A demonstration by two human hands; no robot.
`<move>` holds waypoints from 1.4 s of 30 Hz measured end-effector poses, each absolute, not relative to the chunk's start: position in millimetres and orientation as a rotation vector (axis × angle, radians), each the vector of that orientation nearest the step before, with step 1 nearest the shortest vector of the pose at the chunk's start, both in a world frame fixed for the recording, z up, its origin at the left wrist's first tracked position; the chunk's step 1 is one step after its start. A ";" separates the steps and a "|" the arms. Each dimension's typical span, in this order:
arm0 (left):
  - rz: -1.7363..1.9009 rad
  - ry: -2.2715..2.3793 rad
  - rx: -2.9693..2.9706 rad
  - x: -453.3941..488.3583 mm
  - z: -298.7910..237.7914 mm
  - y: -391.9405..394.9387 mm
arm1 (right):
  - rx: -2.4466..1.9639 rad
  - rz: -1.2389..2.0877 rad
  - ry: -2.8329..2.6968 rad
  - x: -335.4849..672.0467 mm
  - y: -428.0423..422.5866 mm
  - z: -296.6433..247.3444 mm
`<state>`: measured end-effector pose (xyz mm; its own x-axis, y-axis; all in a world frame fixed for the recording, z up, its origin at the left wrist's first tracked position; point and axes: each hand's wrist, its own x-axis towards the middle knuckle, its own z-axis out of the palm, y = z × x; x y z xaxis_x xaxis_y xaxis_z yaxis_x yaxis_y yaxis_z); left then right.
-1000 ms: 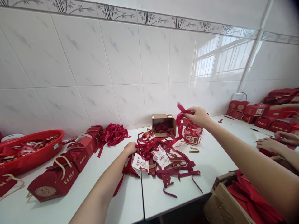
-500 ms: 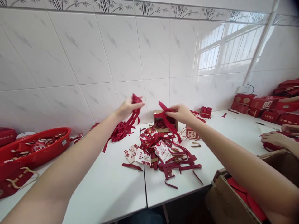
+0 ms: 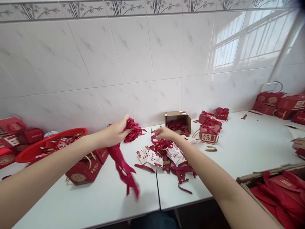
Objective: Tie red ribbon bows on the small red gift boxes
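Observation:
My left hand is closed around a bunch of red ribbons, whose long ends hang blurred over the table. Just behind it lies a heap of red ribbon against the wall. My right hand hovers at the back of a pile of dark red straps, its fingers slightly curled and apart, with no ribbon visible in them. Printed white cards lie at the left of that pile. Behind the right hand stands an open cardboard box with red pieces inside.
Left, a red basin holds small items, near a red gift box with a cord handle. Small red boxes stand right of the pile. At lower right is a carton of red bags. Another person's hand shows at the right edge.
The view has shifted left. My left hand has lowered and moved left with the ribbons. My right hand has moved left and down, and the ribbon it held is gone from it.

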<state>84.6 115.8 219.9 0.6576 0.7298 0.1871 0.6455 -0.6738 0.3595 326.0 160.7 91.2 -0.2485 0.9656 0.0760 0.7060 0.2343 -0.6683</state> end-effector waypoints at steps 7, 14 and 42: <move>0.261 1.197 2.620 69.7 209.9 83.7 | -1.929 0.371 -2.166 298.3 178.2 6.2; 0.342 1.201 2.584 64.0 195.8 94.8 | -2.000 0.158 -2.004 312.4 177.7 33.9; 0.967 1.249 2.077 83.1 171.0 117.9 | -1.538 0.936 -1.770 342.8 157.0 93.4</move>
<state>83.1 117.9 171.0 0.3181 0.8972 0.3062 0.5211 -0.4353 0.7341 342.8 157.0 93.4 -0.1419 0.9899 -0.0045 0.5613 0.0767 -0.8240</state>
